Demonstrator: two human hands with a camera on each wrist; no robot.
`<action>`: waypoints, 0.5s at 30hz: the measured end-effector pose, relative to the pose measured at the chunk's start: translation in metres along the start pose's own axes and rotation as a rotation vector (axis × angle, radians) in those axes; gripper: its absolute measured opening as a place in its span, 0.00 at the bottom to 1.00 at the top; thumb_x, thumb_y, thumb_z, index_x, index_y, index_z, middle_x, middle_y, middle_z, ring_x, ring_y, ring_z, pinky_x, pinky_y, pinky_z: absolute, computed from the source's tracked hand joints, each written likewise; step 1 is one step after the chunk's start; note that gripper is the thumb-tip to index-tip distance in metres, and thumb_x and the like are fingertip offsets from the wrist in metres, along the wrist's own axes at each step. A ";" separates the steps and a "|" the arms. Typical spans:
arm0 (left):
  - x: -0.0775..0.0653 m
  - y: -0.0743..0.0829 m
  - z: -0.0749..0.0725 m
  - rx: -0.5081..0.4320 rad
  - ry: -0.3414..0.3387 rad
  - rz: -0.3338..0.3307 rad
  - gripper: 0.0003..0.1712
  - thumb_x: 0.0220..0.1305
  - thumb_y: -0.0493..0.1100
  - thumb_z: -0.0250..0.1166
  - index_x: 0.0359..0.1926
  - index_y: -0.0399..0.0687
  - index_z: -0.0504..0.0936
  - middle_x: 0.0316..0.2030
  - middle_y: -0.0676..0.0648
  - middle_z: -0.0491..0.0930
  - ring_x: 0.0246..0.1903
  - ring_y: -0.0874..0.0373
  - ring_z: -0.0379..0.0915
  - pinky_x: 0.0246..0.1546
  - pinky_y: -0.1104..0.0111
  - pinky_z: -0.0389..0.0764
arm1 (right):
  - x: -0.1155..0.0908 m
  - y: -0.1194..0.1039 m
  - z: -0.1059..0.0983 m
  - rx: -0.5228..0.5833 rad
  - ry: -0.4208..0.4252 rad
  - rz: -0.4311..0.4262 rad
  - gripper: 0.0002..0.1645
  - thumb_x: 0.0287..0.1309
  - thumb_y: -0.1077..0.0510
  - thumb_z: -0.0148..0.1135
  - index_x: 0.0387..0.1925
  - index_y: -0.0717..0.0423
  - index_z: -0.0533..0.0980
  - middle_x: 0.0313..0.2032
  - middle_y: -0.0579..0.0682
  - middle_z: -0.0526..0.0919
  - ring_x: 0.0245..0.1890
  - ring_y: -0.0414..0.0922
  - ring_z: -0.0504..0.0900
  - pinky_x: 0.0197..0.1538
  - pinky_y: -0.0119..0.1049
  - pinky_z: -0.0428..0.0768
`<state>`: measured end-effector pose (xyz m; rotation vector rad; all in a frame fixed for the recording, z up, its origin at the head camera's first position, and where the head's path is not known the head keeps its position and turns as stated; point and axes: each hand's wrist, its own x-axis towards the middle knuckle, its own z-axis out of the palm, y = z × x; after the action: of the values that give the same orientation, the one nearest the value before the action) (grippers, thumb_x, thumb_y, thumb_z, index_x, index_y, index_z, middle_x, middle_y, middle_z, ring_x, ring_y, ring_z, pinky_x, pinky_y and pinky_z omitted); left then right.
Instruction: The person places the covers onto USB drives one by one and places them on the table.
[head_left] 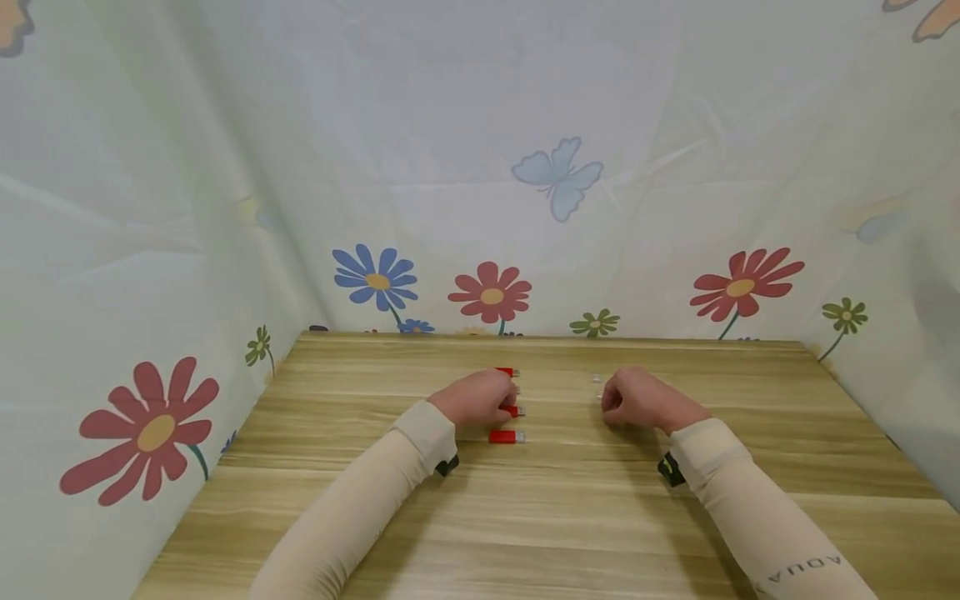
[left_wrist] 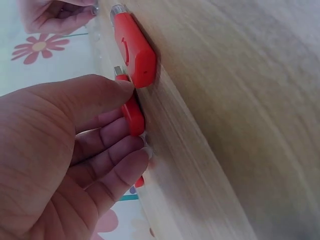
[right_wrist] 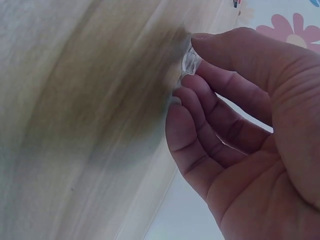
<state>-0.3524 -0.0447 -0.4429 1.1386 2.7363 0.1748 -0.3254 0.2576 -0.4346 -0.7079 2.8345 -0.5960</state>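
So there's a column of little red USB-type sticks on the left side of the desk (head_left: 570,517), and the left hand (head_left: 478,398) is on one of them. Looks like the thumb and index are pinching the held stick (left_wrist: 133,111), second one up from the near end, and it's still down at desk level.

The right hand (head_left: 641,398) is off to the right, about level with it, thumb and fingers closed on a clear cap (right_wrist: 190,62), tiny see-through thing. A couple more clear bits (head_left: 597,378) sit just left of and beyond that hand; can't make out their shape.

The bit that matters, imo: the held stick's long axis runs left to right, with its bare metal plug (left_wrist: 118,72) aimed right, straight at the cap side. Left hand's already on the stick, right hand's well apart from it, bare desk in between.

The nearest stick (head_left: 502,437) lies just nearer than the left hand, same direction, something clear over its plug. The far stick (head_left: 505,372) is partly hidden by the hand.
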 end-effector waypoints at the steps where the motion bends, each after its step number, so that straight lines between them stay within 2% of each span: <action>1: 0.000 0.000 -0.001 -0.003 -0.002 -0.002 0.13 0.66 0.46 0.71 0.26 0.54 0.77 0.20 0.53 0.73 0.22 0.60 0.68 0.27 0.74 0.70 | 0.000 0.000 0.000 0.000 -0.002 0.001 0.05 0.51 0.64 0.71 0.23 0.53 0.83 0.22 0.42 0.80 0.23 0.38 0.73 0.31 0.33 0.74; 9: -0.002 -0.005 0.000 0.012 -0.010 -0.024 0.17 0.64 0.45 0.71 0.20 0.53 0.76 0.15 0.53 0.69 0.18 0.59 0.66 0.24 0.72 0.70 | 0.000 -0.002 -0.001 -0.054 0.005 -0.054 0.07 0.50 0.64 0.71 0.22 0.53 0.82 0.21 0.41 0.79 0.22 0.36 0.72 0.30 0.31 0.73; 15: -0.009 -0.009 -0.006 0.002 0.007 -0.057 0.15 0.61 0.45 0.72 0.21 0.54 0.77 0.16 0.53 0.69 0.20 0.59 0.66 0.24 0.72 0.69 | -0.002 -0.003 -0.002 -0.021 0.007 -0.019 0.05 0.51 0.62 0.71 0.24 0.50 0.82 0.23 0.42 0.80 0.24 0.38 0.74 0.31 0.33 0.75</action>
<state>-0.3532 -0.0573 -0.4379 1.0607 2.7721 0.1693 -0.3231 0.2564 -0.4310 -0.7380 2.8475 -0.5727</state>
